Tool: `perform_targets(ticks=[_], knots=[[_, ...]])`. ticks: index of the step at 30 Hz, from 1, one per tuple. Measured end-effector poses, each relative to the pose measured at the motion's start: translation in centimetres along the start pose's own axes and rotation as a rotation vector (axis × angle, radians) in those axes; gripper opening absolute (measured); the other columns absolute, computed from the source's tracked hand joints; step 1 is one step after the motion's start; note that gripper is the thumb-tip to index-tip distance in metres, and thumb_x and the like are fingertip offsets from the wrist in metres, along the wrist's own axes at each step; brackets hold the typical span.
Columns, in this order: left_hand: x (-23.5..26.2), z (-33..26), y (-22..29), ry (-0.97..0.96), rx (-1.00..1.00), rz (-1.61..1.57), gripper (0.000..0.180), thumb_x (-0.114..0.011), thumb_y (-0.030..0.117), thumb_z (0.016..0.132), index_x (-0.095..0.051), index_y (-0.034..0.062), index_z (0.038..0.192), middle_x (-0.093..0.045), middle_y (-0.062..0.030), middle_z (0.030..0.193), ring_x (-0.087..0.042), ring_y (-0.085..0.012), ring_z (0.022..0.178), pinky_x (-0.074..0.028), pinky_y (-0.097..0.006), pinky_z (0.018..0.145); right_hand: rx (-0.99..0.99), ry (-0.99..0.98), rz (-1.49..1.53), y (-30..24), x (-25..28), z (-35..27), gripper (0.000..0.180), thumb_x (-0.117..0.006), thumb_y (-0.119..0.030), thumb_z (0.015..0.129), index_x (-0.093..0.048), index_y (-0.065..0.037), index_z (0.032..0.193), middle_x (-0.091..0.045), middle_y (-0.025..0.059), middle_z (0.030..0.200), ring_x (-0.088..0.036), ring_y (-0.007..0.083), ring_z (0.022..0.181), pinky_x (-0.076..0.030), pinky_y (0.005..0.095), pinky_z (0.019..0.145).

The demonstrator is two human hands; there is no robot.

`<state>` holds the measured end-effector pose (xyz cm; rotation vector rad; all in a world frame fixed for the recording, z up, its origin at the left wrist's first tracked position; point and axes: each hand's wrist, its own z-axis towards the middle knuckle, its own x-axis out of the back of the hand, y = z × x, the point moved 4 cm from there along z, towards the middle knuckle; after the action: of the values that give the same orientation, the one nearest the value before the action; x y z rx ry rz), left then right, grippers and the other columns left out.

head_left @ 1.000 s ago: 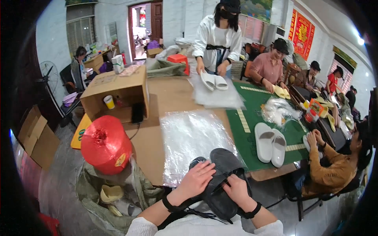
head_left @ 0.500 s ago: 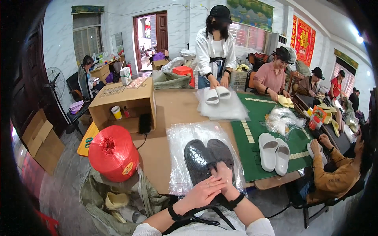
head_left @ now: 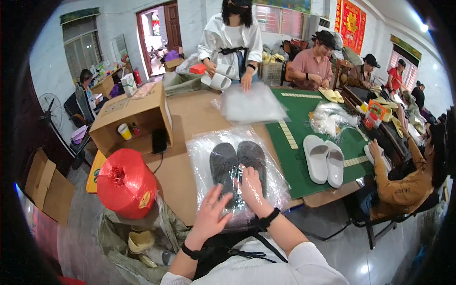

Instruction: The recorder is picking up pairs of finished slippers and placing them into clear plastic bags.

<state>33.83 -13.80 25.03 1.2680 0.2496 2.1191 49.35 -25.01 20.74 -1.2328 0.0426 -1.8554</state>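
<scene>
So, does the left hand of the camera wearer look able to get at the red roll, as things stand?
Probably yes: the left hand looks open and empty, and mainly bare brown tabletop lies between it and the red roll, with nothing tall blocking.

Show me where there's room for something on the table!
Free: brown tabletop between the cardboard box and clear bags; green mat left of the pale slippers. Crowded: the bags, with dark slippers, left hand and right hand.

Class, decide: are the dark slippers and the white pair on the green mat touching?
Apart: the head view shows green mat between the dark slippers and the white pair.
</scene>
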Motion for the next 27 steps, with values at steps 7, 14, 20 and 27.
perform_targets(ticks=[7, 14, 20, 27], knots=[[0.2, -5.2, -2.6, 0.04, 0.328, 0.115, 0.064, -0.071, 0.01, 0.08, -0.05, 0.009, 0.14, -0.041, -0.0266, 0.146, -0.051, -0.0427, 0.123, -0.043, -0.048, 0.102, 0.253, 0.114, 0.23, -0.2, 10.3, -10.6, 0.02, -0.076, -0.007, 0.076, -0.071, -0.01, 0.095, -0.062, 0.0059, 0.077, -0.062, 0.0262, 0.069, -0.05, 0.0376, 0.06], [1.7, -7.2, -2.7, 0.142, 0.423, -0.26, 0.048, -0.057, -0.003, 0.081, -0.06, 0.0049, 0.128, -0.053, -0.017, 0.138, -0.064, -0.0241, 0.093, -0.052, -0.03, 0.074, -0.007, 0.219, 0.005, 6.9, 15.4, -12.1, 0.029, -0.07, -0.001, 0.076, -0.068, -0.009, 0.104, -0.065, 0.0095, 0.09, -0.062, 0.0265, 0.072, -0.052, 0.0356, 0.064], [2.3, -6.1, -2.0, 0.065, 0.124, 0.14, 0.054, -0.059, -0.004, 0.077, -0.062, 0.0139, 0.128, -0.052, -0.0122, 0.144, -0.045, -0.0382, 0.131, -0.042, -0.044, 0.103, 0.328, -0.251, 0.046, 5.2, 14.1, -10.2, 0.042, -0.064, 0.001, 0.078, -0.065, -0.014, 0.117, -0.054, 0.0086, 0.141, -0.063, 0.0246, 0.094, -0.054, 0.036, 0.078], [0.8, -5.6, -2.0, -0.048, -0.053, 0.114, 0.019, -0.07, 0.003, 0.081, -0.074, 0.0136, 0.097, -0.069, -0.0044, 0.123, -0.054, -0.0308, 0.13, -0.045, -0.045, 0.105, 0.229, -0.175, 0.326, 7.5, 13.3, -10.3, 0.022, -0.067, 0.001, 0.078, -0.069, -0.008, 0.098, -0.07, 0.0101, 0.116, -0.066, 0.0288, 0.094, -0.053, 0.0362, 0.079]])
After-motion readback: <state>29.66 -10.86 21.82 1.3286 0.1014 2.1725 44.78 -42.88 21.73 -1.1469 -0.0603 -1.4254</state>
